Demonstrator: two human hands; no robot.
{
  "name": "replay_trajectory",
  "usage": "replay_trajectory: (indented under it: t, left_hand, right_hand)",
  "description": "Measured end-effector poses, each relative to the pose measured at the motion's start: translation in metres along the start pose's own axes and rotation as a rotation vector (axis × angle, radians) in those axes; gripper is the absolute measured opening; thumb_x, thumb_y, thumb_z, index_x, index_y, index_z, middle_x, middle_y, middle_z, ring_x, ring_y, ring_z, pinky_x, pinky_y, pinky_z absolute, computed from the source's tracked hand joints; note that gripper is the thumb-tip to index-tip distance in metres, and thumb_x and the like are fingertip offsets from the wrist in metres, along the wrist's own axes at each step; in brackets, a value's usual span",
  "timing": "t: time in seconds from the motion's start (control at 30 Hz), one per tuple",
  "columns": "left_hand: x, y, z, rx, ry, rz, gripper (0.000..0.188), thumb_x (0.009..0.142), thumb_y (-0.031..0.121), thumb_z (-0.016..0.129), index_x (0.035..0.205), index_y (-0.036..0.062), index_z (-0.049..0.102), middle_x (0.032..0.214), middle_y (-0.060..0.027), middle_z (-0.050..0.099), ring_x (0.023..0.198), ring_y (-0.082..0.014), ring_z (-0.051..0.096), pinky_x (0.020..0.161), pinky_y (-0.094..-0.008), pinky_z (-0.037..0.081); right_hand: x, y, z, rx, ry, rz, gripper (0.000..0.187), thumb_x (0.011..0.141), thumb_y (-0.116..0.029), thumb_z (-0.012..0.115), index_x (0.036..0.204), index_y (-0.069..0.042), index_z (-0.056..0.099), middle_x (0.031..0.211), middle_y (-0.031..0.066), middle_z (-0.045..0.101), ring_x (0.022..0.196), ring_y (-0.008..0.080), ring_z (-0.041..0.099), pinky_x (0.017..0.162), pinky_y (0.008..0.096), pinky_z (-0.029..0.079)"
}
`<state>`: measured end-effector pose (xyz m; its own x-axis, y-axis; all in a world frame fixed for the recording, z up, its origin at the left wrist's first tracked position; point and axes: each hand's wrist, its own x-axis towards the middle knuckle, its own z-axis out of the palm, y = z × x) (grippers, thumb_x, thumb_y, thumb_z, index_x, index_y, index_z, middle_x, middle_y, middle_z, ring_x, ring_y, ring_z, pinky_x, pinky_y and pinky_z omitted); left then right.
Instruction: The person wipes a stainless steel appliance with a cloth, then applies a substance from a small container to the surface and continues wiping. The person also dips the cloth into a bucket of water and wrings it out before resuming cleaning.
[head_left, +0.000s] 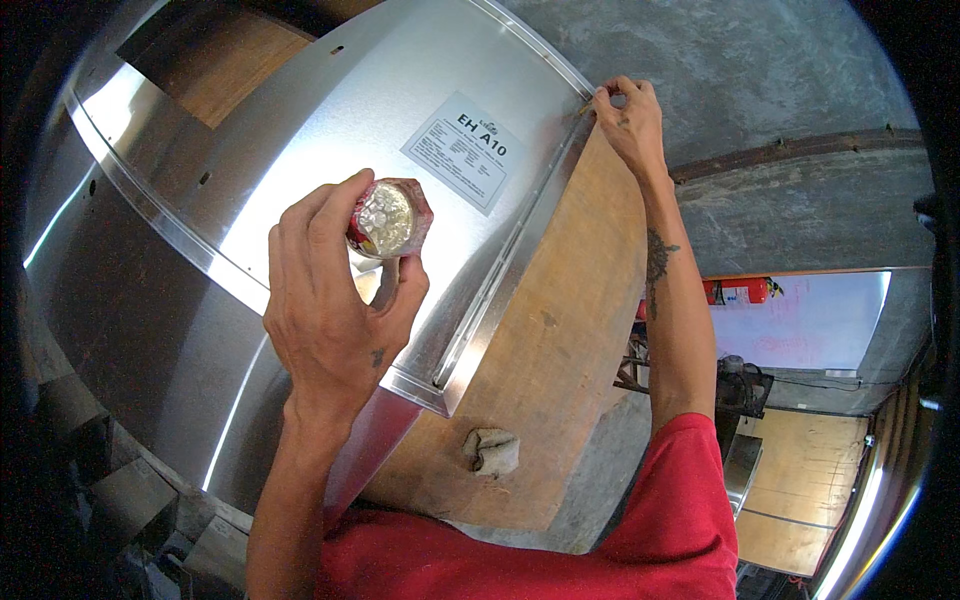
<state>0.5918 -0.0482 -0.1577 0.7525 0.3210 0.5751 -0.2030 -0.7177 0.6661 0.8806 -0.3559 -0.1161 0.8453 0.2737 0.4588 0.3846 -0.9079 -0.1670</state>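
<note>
"What is the left hand doing?"

"Its fingers are bent round a small round container with a red wrapper and shiny, silvery top, thumb on one side, forefinger on the other. The container shows in front of the big silvery sheet-metal housing, just beside its pale grey printed label."

"And the right hand?"

"It's at the housing's far right corner, thumb and forefinger bent together, tips at the rim. A tiny yellowish bit shows below them; I can't tell whether they grip it."

"What carries the housing?"

"It looks like the brown wooden counter. A crumpled beige cloth lies toward the counter's near edge, apart from the housing's near right corner."
</note>
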Motion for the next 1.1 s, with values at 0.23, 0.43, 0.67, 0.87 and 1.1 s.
replay_trajectory:
  t: [0.23,0.43,0.67,0.87,1.1]
  left_hand:
    - [0.0,0.001,0.001,-0.007,-0.005,-0.013,0.065,0.078,0.006,0.085,0.138,0.0061,0.062,0.126,-0.016,0.067,0.112,-0.0336,0.068,0.092,-0.0415,0.057]
    - [-0.001,0.0,0.0,0.008,-0.013,-0.008,0.065,0.078,0.006,0.085,0.138,0.0062,0.062,0.126,-0.0162,0.067,0.113,-0.0344,0.068,0.095,-0.0428,0.057]
    - [-0.001,0.001,0.0,-0.02,-0.024,-0.044,0.066,0.077,0.006,0.085,0.138,0.006,0.062,0.127,-0.0168,0.067,0.114,-0.0351,0.068,0.098,-0.0439,0.056]
    - [0.0,-0.003,0.0,0.024,-0.012,0.03,0.067,0.077,0.005,0.085,0.139,0.0055,0.061,0.129,-0.0172,0.066,0.114,-0.0342,0.067,0.094,-0.0419,0.057]
    - [-0.002,-0.002,0.003,-0.005,-0.019,0.005,0.067,0.077,0.005,0.085,0.139,0.0056,0.061,0.13,-0.0169,0.066,0.115,-0.0338,0.067,0.094,-0.0414,0.057]
  right_hand:
    - [0.0,0.006,0.001,-0.01,0.01,-0.02,0.029,0.097,-0.03,0.071,0.111,-0.006,0.077,0.113,0.0256,0.069,0.104,0.0429,0.068,0.093,0.05,0.057]
    - [0.0,0.007,0.002,0.025,0.007,-0.046,0.027,0.097,-0.028,0.071,0.109,-0.005,0.077,0.111,0.0256,0.069,0.102,0.0414,0.068,0.085,0.0481,0.059]
    - [0.001,0.004,0.002,0.061,-0.012,0.01,0.027,0.097,-0.028,0.072,0.108,-0.004,0.077,0.109,0.0263,0.069,0.101,0.0411,0.069,0.083,0.0474,0.06]
    - [0.003,0.011,0.004,0.053,0.022,-0.037,0.027,0.097,-0.027,0.071,0.106,-0.003,0.077,0.106,0.0251,0.071,0.103,0.0399,0.068,0.091,0.0485,0.057]
    - [0.008,0.025,0.0,0.119,0.099,-0.025,0.028,0.101,-0.023,0.069,0.11,0.004,0.073,0.111,0.0214,0.066,0.089,0.0314,0.076,0.078,0.0376,0.063]
